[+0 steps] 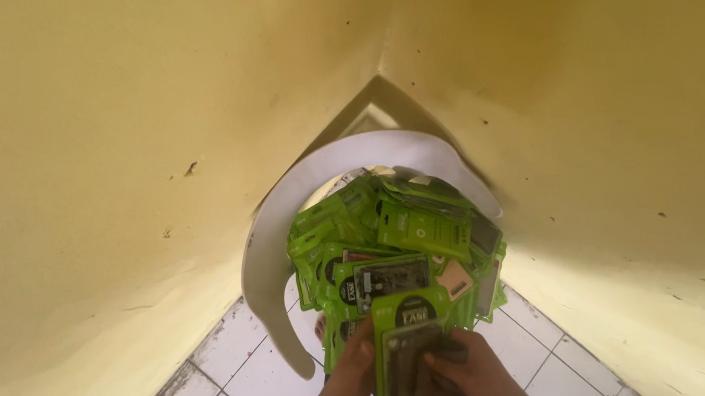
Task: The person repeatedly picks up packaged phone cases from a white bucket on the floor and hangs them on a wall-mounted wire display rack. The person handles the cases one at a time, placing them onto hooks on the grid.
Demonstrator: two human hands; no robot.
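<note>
Two hands meet at the bottom centre of the frame: my left hand (353, 367) and right hand (471, 368) both have their grip closed on one green pack (410, 341). I judge it light, stiff and slick in its plastic, best pinched by the lower edges. Just above, a loose heap of packs (396, 236) fills a white basin (270, 252), over floor tiles (240, 368).

Left hand (353, 367) and right hand (471, 368), both clasped
</note>
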